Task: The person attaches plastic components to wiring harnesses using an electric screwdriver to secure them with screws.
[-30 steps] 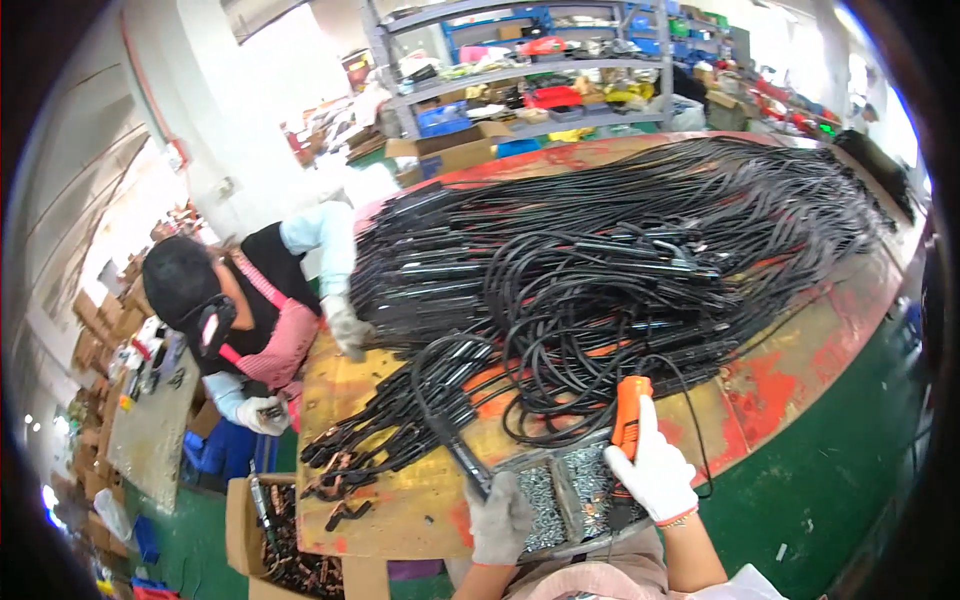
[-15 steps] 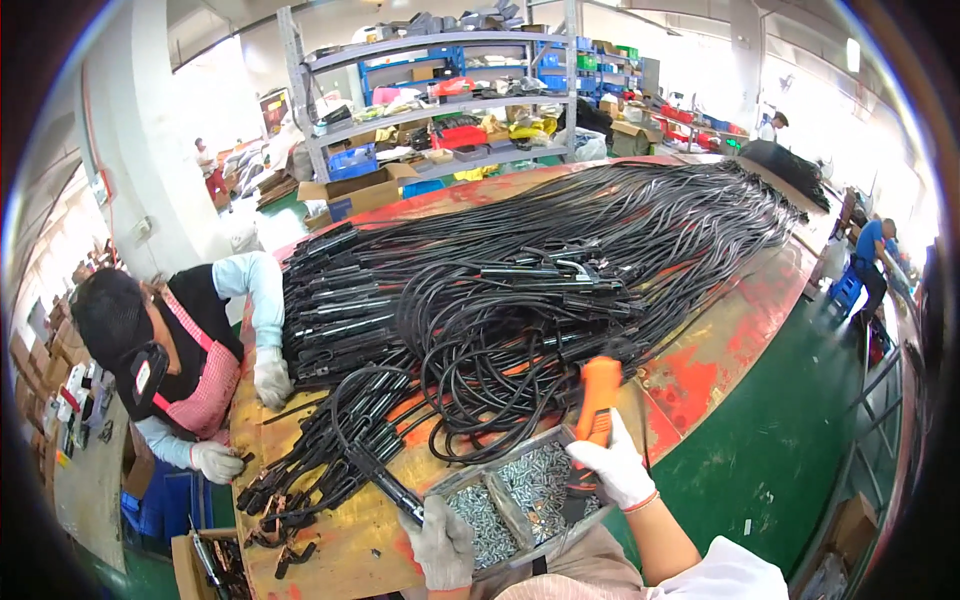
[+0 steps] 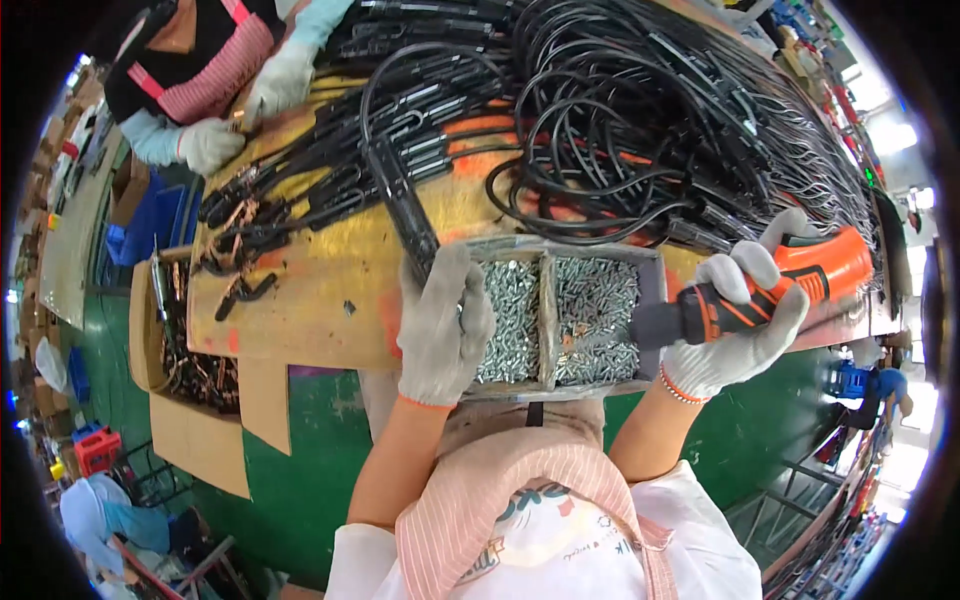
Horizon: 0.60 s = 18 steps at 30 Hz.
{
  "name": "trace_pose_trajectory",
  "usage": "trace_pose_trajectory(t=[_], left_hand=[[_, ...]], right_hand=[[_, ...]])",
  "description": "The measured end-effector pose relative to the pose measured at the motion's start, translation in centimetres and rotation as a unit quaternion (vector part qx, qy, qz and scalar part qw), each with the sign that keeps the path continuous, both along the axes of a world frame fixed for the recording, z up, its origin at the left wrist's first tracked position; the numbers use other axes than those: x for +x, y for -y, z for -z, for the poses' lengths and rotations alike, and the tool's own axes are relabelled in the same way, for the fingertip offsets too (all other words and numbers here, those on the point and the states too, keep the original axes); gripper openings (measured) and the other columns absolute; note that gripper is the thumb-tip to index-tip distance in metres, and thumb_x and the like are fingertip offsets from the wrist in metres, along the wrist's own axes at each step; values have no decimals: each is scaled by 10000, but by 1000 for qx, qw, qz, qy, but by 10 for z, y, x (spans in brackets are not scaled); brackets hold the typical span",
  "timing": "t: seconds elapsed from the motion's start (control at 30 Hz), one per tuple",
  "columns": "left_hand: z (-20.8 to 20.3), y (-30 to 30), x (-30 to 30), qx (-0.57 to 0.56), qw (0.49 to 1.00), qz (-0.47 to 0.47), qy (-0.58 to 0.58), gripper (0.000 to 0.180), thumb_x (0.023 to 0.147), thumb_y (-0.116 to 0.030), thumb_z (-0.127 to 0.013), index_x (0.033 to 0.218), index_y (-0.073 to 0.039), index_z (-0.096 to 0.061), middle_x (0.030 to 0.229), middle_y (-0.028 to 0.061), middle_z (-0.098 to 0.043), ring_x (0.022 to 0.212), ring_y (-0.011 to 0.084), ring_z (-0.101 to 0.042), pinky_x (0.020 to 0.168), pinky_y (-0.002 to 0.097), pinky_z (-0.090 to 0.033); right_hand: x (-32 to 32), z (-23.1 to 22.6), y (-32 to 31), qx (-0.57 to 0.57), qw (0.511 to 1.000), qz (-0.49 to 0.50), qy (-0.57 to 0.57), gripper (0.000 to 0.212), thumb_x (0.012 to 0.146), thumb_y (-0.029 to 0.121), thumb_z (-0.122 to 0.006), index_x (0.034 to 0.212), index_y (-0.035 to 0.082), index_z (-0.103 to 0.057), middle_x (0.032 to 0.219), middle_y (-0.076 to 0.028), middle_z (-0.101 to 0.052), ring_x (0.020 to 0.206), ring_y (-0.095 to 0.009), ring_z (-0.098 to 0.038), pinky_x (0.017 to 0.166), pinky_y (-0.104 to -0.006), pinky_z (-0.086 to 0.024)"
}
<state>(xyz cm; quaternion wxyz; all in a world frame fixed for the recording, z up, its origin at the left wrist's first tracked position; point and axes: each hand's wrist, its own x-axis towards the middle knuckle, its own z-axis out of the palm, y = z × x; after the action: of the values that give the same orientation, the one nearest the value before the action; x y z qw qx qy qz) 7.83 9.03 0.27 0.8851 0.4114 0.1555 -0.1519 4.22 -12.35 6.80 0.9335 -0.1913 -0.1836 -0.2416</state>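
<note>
My left hand [image 3: 440, 330], in a grey-white glove, is closed on the lower end of a black tubular handle [image 3: 398, 200] whose cable loops up and away. Its fingertips lie by the left edge of a two-part screw box [image 3: 547, 320]. My right hand [image 3: 740, 340], gloved too, grips an orange and black power screwdriver [image 3: 825, 268]. The driver's dark front end points left, over the right compartment's wall. Small silvery screws [image 3: 508, 310] fill the left compartment, and more screws [image 3: 600, 285] lie in the right one. The driver's very tip is hard to make out.
Looped black cables [image 3: 600, 130] and rows of handles cover the table [image 3: 330, 300]. Copper-ended parts [image 3: 240, 225] lie at its left. A cardboard box [image 3: 200, 425] stands below the left edge. Across the table a co-worker's gloved hand [image 3: 212, 146] handles small parts.
The view has tilted down toward my lap. The driver has swung from upright to pointing left, its front end over the screw box. My left hand still holds the black handle.
</note>
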Motion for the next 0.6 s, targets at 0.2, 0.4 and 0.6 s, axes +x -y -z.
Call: trace_pose_trajectory(t=[0.2,0.4,0.6], left_hand=[[0,-12,-3,-43,999,31,-9,207,986,-236,-594,883,-74,-516,548,-3,-490,347,78,-407,325,226,-332],[7,-11,-4,-86,996,28,-3,261,994,-279,-590,846,-76,-520,493,1,-456,326,81,-383,315,225,-313],[1,-11,-2,-90,996,7,-8,266,1008,-281,-563,827,-91,-521,476,0,-454,315,89,-373,312,231,-295]], right_hand=[[-16,27,-43,-244,948,156,-131,446,999,330,-463,1359,74,-399,764,25,-260,646,-124,-324,615,-275,-292],[-8,34,-60,-206,944,206,-154,639,875,46,-668,1401,93,-308,728,-57,-513,558,-186,-504,522,-339,-473],[-1,37,-65,-223,941,205,-152,653,863,28,-682,1382,122,-297,737,-57,-534,579,-214,-549,539,-360,-494]])
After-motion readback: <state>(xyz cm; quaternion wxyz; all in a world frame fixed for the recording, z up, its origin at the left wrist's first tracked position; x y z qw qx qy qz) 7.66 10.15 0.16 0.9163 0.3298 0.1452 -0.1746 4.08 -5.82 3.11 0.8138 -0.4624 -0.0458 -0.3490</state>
